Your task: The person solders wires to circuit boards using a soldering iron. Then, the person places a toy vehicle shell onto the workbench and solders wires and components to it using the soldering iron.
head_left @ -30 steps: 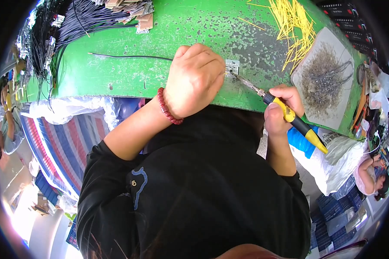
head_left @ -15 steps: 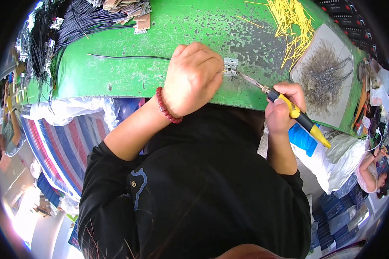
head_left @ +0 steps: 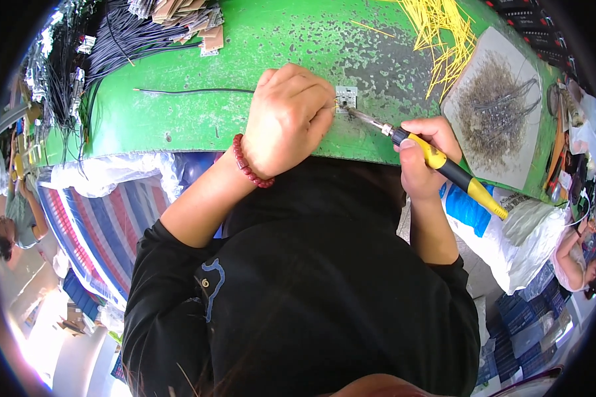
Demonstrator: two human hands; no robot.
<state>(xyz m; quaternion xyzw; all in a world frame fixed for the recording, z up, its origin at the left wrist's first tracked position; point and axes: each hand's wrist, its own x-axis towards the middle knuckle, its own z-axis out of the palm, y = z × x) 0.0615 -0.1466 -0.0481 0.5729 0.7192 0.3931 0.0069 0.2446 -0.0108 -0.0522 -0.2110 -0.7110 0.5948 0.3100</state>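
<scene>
A small pale circuit board (head_left: 346, 92) lies flat on the green worktable (head_left: 225, 126). My right hand (head_left: 418, 173) is closed round the yellow and black handle of a soldering iron (head_left: 458, 175), whose metal tip touches or nearly touches the board's lower edge. At the board's left side my left hand (head_left: 286, 116) is pinched round a thin black cable (head_left: 198, 90). The cable's far length stretches leftward over the table. A fine wire end shows between these fingertips and the board; the rest of the grip is hidden.
Black cables (head_left: 139, 40) with small boards are heaped at the back left. Yellow wires (head_left: 437, 40) spread at the back right, beside a pale slab (head_left: 460, 106) covered in dark residue and wire bits. Plastic bags hang below the table edge. Other people sit at both sides.
The whole view has shifted slightly. Relative to the board, the iron's tip has come a little further in at the lower edge. Both hands keep their grips on cable and iron.
</scene>
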